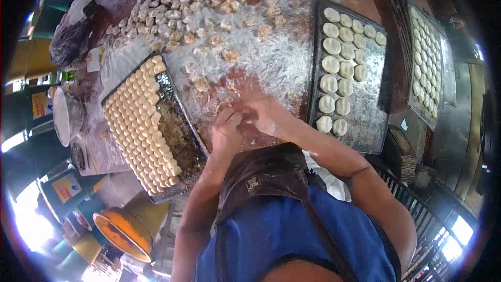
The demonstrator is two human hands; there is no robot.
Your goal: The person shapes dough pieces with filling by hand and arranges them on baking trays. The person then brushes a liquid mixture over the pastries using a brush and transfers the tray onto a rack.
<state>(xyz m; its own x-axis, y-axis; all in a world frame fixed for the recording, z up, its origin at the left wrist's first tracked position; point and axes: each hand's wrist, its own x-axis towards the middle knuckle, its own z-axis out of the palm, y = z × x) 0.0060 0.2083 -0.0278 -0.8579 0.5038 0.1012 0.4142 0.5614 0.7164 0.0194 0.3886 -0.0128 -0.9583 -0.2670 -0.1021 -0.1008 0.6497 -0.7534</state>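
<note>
My left hand [227, 127] and my right hand [262, 115] meet low over the floured table, close to my apron. The fingers of both are curled inward; whatever lies between them is hidden, and motion blurs the right hand. Left of them lies a dark tray [180, 125] with rows of small pale dough balls [138, 120], its right part bare. To their right, a second dark tray [365, 120] carries flattened round dough pieces [331, 64] in columns. Beyond my hands, floury brownish lumps [229, 55] are scattered, with a larger heap [175, 10] farther back.
Another tray of dough rounds [424, 62] stands at the far right, by a stack of dark trays [401, 15]. A white bowl [68, 115] and a dark plastic-wrapped bundle [75, 36] sit on the left. Below the table's left side is an orange-lined bucket [122, 232].
</note>
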